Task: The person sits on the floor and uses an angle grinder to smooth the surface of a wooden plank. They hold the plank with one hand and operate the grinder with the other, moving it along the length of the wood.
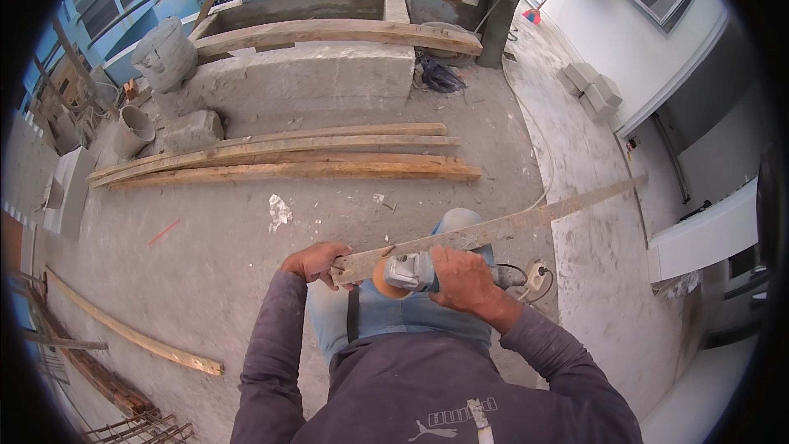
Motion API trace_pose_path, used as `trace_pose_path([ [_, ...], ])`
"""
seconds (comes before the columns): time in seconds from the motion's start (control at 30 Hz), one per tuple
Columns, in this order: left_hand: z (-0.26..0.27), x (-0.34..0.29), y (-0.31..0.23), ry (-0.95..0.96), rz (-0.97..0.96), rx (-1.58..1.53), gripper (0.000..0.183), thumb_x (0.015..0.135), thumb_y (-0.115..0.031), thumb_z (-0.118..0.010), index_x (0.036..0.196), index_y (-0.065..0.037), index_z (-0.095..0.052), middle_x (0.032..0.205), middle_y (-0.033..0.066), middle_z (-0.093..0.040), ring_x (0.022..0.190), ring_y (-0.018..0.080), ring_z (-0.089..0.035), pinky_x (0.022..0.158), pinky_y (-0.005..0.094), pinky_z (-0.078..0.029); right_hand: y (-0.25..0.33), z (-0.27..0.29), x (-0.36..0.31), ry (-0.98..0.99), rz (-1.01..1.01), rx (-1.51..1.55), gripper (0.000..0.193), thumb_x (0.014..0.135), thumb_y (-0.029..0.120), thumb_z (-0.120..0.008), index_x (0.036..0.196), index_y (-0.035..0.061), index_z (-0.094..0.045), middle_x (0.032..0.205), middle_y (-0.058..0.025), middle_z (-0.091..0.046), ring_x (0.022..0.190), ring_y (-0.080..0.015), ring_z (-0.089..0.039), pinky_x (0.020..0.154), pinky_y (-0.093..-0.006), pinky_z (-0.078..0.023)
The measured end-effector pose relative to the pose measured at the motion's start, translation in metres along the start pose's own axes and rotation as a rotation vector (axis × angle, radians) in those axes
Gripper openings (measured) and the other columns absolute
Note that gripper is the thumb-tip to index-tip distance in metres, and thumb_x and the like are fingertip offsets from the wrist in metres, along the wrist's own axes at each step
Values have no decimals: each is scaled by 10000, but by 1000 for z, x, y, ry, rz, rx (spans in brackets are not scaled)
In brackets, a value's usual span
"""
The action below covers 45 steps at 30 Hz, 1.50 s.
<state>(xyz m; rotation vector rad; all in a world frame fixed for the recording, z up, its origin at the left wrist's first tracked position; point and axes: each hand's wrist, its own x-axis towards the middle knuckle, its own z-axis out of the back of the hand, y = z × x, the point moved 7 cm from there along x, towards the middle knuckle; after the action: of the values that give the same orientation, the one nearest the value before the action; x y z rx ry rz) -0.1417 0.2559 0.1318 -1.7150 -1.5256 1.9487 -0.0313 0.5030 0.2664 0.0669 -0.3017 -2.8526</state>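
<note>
Nearest is the wearer's dark shirt (403, 382), its chest printed with a pale outlined word and a leaping-animal emblem, both upside down from this viewpoint; below it are light blue jeans (382, 325). Just beyond the shirt, the right hand (470, 284) is wrapped firmly around the body of a blue-and-grey angle grinder (411, 272). The grinder lies roughly crosswise, its orange-tan disc (386, 280) at the left end and its rear toward the right. The disc sits at the near edge of a long, narrow wooden board (509, 226); whether it touches the wood cannot be told. The left hand (317, 264) grips the board's left end, fingers curled beneath it. The board is held across the wearer's knees, its long axis slanting from that left end up and away to the right, its far tip over a pale strip of floor (575, 238). A white electrical connector (536, 276) is to the right of the grinder. Farther off, several timber lengths (288, 160) lie side by side on the grey concrete floor (214, 230). Behind them are a bucket (134, 131), a low concrete wall (304, 78) and, rightward, stacked grey blocks (592, 90).
</note>
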Motion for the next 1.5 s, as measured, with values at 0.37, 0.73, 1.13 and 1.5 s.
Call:
trace_pose_path([
  [0.37, 3, 5, 8, 84, -60, 25, 575, 1173, -453, -397, 1392, -19, -704, 1222, 150, -818, 1041, 257, -819, 761, 371, -663, -17, 9, 8, 14, -62, 8, 560, 711, 249, -945, 1084, 44, -581, 992, -187, -718, 900, -421, -750, 762, -517, -604],
  [0.73, 5, 12, 18, 115, -58, -76, 623, 1170, -513, -433, 1394, 1, -704, 1233, 176, -812, 1058, 267, -820, 686, 318, -651, -10, 0, 2, 61, -26, 37, 587, 706, 280, -968, 1080, 51, -577, 1000, -196, -718, 911, -430, -751, 770, -507, -607],
  [1.13, 4, 7, 12, 71, -74, -58, 619, 1173, -500, -433, 1388, 14, -703, 1221, 186, -813, 1048, 273, -824, 669, 314, -658, -9, -2, 14, 102, -32, 84, 618, 708, 305, -929, 1137, 28, -580, 1032, -231, -724, 939, -451, -742, 805, -533, -594],
  [1.5, 6, 10, 13, 66, -81, -51, 612, 1160, -510, -476, 1375, 19, -696, 1168, 162, -822, 1022, 263, -829, 664, 330, -670, -6, -7, 22, 158, -78, 61, 652, 728, 316, -945, 1191, 26, -588, 1074, -232, -740, 1015, -448, -746, 867, -536, -597],
])
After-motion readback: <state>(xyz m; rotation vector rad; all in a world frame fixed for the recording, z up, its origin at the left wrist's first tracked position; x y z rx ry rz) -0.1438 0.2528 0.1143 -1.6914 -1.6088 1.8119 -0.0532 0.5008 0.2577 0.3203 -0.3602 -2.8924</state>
